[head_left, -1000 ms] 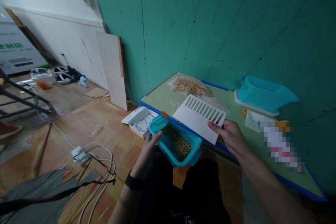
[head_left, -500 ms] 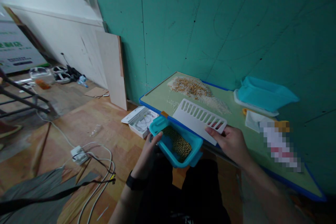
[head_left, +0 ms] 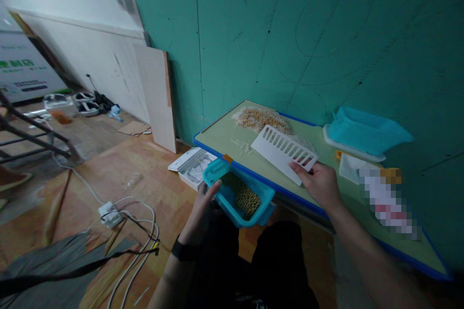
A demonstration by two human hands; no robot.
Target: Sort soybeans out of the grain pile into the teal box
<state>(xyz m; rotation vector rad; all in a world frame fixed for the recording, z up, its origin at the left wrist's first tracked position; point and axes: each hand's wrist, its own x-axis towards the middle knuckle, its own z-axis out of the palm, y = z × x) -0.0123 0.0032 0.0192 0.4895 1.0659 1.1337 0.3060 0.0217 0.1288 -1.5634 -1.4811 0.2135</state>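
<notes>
The white scraper [head_left: 277, 157] is located over the table [head_left: 221, 136], tilted, with its slotted edge toward the heap of rice and yellow beans [head_left: 259, 120]. Contact between scraper and tabletop cannot be confirmed. The right hand [head_left: 322, 186] is closed on the scraper's right end, thumb on the upper face.

The blue tub [head_left: 267, 194] is located at the table's near edge, rim just below the tabletop. The left hand [head_left: 201, 203] is partly closed on the tub's left end, thumb over the rim; its other fingers are mostly hidden. Green beans [head_left: 232, 183] and yellow beans [head_left: 249, 202] lie in the tub, leaving part of the bottom uncovered.

Edges: blue trim borders the table, with an orange patch [head_left: 227, 158] on the near edge above the tub. The rear edge lies close to the green wall [head_left: 290, 34].

Clearance: a bare strip separates the heap from the left edge. Bare tabletop also lies between the right hand and the second blue tub [head_left: 369, 130], which rests on a white lid [head_left: 354, 147]. Left of the open white box [head_left: 192, 169], the floor is open as far as the cables [head_left: 154, 217].

Count: scraper, one; tubs, two; heap, one; lid, one; white box, one; hands, two.
</notes>
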